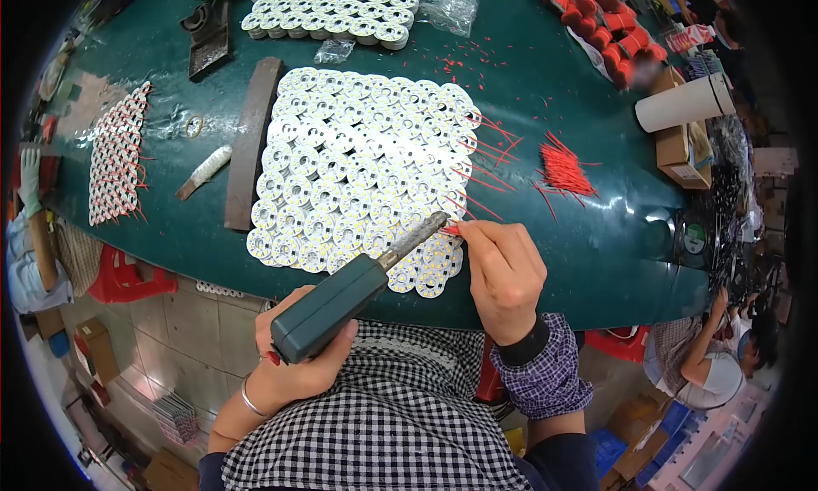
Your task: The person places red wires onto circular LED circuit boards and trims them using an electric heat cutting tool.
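Observation:
My left hand (298,355) is closed around the handle of a dark green soldering gun (332,308). The gun's metal tip reaches the lower right part of a sheet of round white LED boards (358,167). Close to that tip, my right hand (509,278) pinches red wire (452,230) at the sheet's edge; how many wires it holds is hidden by the fingers. Above my right hand, several red wires (490,150) stick out from boards along the right edge. A pile of cut red wires (564,169) lies farther right on the green table.
A dark bar (254,141) runs along the sheet's left side, with a brush-like tool (204,172) beyond it. Another wired sheet (119,154) lies far left. Stacked boards (332,9), red wire bundles (609,35) and a white tumbler (682,106) stand farther back. Other people sit at both sides.

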A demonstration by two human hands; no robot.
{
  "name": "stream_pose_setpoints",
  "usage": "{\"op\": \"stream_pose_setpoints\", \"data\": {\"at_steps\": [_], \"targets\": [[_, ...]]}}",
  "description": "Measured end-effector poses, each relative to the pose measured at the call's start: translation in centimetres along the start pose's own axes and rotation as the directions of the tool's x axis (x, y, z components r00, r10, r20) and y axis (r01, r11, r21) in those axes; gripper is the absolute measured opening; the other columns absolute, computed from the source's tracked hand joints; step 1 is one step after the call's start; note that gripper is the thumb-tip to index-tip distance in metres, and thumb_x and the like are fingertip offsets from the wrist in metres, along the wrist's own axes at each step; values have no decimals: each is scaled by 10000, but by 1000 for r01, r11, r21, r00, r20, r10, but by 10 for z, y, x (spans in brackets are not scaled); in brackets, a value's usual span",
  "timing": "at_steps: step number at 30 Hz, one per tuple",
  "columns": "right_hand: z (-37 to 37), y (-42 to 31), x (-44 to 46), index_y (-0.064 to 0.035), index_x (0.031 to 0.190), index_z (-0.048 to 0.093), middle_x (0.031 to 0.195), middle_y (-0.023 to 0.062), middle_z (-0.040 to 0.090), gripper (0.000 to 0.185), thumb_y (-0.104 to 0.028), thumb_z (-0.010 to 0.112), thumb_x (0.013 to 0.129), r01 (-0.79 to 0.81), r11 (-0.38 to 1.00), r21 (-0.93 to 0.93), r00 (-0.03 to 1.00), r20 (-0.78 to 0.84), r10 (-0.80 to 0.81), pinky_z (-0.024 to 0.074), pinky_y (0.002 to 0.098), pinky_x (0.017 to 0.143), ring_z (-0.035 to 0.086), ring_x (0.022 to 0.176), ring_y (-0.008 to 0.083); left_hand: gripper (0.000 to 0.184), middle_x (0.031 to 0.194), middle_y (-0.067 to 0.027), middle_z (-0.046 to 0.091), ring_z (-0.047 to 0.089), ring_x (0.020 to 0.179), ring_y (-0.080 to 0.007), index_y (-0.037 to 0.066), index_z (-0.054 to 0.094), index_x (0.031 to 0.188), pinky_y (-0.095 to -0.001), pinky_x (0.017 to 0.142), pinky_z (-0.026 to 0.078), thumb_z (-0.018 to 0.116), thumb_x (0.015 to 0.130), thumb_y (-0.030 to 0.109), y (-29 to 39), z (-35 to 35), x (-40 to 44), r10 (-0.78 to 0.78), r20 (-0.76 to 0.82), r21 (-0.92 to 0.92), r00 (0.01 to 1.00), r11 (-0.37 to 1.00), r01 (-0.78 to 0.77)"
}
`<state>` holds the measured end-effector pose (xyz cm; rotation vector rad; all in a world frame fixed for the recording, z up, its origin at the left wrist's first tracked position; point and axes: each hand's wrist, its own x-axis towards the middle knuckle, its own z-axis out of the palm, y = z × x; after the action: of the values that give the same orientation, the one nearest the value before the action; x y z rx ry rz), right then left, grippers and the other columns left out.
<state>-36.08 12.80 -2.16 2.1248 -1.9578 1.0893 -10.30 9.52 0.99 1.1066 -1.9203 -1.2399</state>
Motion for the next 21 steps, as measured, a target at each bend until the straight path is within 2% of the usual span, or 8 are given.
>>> {"op": "stream_pose_setpoints", "data": {"at_steps": [7,16,21], "targets": [[1,1,-2,21,996,703,928,92,675,310,79,714,692,-7,1000,-6,1000,9,7,506,351,640,622,762,243,212,852,-104,670,631,646,-162,-34,709,982,-267,567,497,746,774,-14,0,1,0,-15,24,0,1000,1000,15],[1,1,-2,21,999,708,928,93,673,308,73,720,696,5,1000,-21,1000,8,-5,501,348,634,623,759,240,142,809,-103,654,630,622,-181,-23,711,903,-279,546,493,744,765,-17,-2,1,3,38,10,36,999,999,-38],[0,0,-2,20,996,712,932,91,676,304,67,726,696,6,1000,-28,1000,13,-6,499,345,632,625,764,238,212,823,-125,686,660,648,-204,-31,726,944,-283,564,514,759,736,-11,-13,1,-14,-40,-49,-31,998,999,39]]}}
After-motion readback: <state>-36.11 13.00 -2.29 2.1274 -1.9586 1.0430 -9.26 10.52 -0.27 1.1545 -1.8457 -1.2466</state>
